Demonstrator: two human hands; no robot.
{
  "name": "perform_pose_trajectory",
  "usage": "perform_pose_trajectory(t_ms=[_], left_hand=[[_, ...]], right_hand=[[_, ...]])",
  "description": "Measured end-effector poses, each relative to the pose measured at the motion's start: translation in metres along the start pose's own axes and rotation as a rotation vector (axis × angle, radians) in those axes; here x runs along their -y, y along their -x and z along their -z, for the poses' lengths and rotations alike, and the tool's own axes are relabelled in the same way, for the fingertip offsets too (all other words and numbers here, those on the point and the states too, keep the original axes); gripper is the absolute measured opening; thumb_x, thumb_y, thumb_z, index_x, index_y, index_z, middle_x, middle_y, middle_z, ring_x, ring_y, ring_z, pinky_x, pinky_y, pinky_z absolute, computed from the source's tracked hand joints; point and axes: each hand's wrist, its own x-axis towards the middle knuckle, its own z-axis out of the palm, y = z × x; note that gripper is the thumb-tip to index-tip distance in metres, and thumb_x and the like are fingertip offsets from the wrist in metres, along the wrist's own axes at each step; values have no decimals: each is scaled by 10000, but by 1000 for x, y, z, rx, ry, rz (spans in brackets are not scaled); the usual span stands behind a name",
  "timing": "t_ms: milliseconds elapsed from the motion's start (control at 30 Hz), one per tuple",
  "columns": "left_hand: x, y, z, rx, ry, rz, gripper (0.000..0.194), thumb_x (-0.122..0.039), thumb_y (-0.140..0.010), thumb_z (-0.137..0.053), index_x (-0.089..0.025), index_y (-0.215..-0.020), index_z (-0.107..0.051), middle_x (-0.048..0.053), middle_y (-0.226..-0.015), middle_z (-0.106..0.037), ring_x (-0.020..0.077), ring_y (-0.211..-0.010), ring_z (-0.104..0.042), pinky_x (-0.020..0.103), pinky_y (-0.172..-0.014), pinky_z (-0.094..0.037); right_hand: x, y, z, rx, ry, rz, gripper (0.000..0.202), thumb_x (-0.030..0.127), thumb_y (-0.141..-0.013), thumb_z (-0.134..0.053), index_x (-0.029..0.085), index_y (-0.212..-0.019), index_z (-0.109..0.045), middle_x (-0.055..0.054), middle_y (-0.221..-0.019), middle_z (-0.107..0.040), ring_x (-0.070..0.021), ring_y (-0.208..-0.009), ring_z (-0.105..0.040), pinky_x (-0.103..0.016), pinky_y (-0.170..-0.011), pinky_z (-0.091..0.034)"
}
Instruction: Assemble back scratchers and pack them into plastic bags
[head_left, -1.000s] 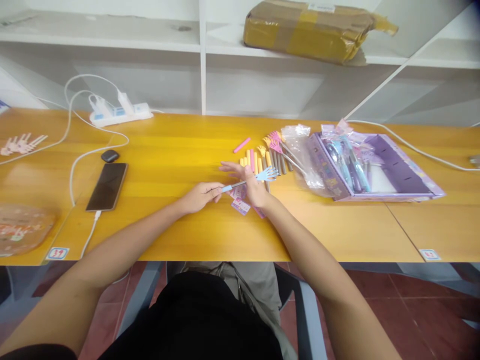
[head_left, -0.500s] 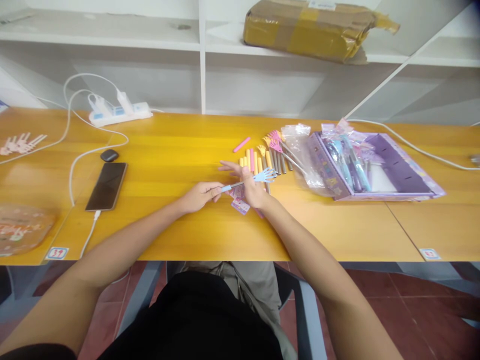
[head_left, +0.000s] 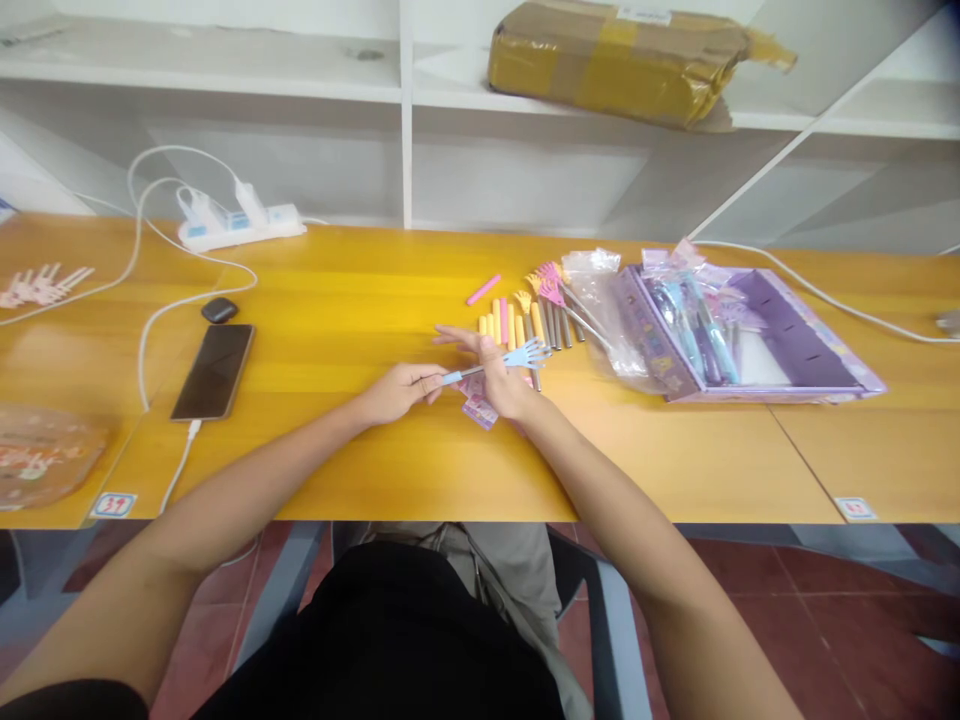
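My left hand is closed on the handle end of a blue hand-shaped stick, which has a thin metal rod. Farther along the rod, my right hand has its thumb against the stick while its other fingers stretch out to the left. The blue hand-shaped head sticks out to the right of my right hand. Below the hands lies a purple and pink card, partly covered. Just beyond are yellow and pink tubes, metal rods and yellow and pink hand-shaped heads.
A purple box with bagged blue and purple sticks stands at the right, beside clear plastic bags. At the left are a phone, a black case, cables and a power strip. A taped carton sits on the shelf.
The blue stick and my right hand have shifted very slightly to the left. My left hand keeps its hold on the handle.
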Motion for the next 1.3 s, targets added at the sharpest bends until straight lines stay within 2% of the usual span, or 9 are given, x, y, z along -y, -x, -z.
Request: perform_pose_trajectory(t_ms=[267,367,500,600,667,767,933,1067,1300], left_hand=[[-1,-1,1,3,33,15,516,-619,-1041,-556,-184,-764,-593,-18,-682,-548,120,-626,-444,275,-632,-357],[4,-3,3,14,144,35,469,-620,-1018,-609,-170,-906,-678,-15,-717,-594,103,-584,-422,266,-593,-338],[11,-5,7,-37,231,24,515,-636,-972,-691,-159,-1165,-730,-2,-772,-663,89,-558,-442,253,-568,-346],[11,-5,13,-64,184,12,535,-648,-958,-710,-158,-1168,-741,17,-800,-699,97,-577,-510,254,-587,-403],[6,-6,20,-93,99,-5,523,-644,-964,-700,-161,-1159,-744,29,-832,-721,110,-602,-551,265,-612,-444],[-10,-5,32,-164,-141,-65,425,-567,-1020,-639,-178,-1150,-751,38,-887,-746,136,-666,-607,288,-681,-490],[-47,8,38,-187,-644,-255,313,-408,-1112,-534,-217,-1227,-753,67,-1070,-793,205,-948,-708,338,-890,-527],[-66,26,30,-230,-887,-341,316,-365,-1133,-494,-202,-1247,-739,103,-1119,-783,238,-1018,-717,357,-897,-527],[-90,48,15,-277,-1066,-445,342,-360,-1155,-465,-182,-1261,-737,105,-1067,-773,233,-965,-702,363,-850,-518]], right_hand=[[1,-1,-1,25,-38,-18,734,721,-1137,-162,359,-1564,-637,-52,-1516,-704,-288,-1520,-555,-604,-1339,-346],[4,-6,8,41,-97,-48,708,749,-1123,-259,335,-1553,-641,-83,-1511,-706,-297,-1479,-594,-606,-1291,-413],[13,-12,40,46,-144,-5,712,799,-1013,-569,317,-1530,-652,-121,-1485,-716,-319,-1374,-671,-576,-1181,-528],[23,-10,71,41,-4,17,857,727,-857,-841,324,-1577,-609,-124,-1442,-730,-325,-1286,-709,-567,-1151,-550],[32,-3,87,8,159,48,963,672,-791,-926,320,-1613,-571,-126,-1431,-725,-337,-1298,-695,-567,-1152,-548],[46,9,99,-70,493,151,901,603,-848,-909,312,-1625,-558,-139,-1441,-688,-361,-1353,-643,-582,-1159,-531],[71,28,87,-75,1026,329,453,349,-1043,-720,267,-1487,-677,-165,-1438,-658,-359,-1309,-619,-565,-1103,-517],[86,37,68,-90,1216,443,299,227,-1095,-603,237,-1364,-735,-158,-1333,-710,-329,-1243,-609,-506,-1031,-496],[106,43,52,-121,1455,526,282,116,-1110,-501,174,-1145,-775,-126,-1055,-707,-270,-960,-548,-412,-872,-406]])
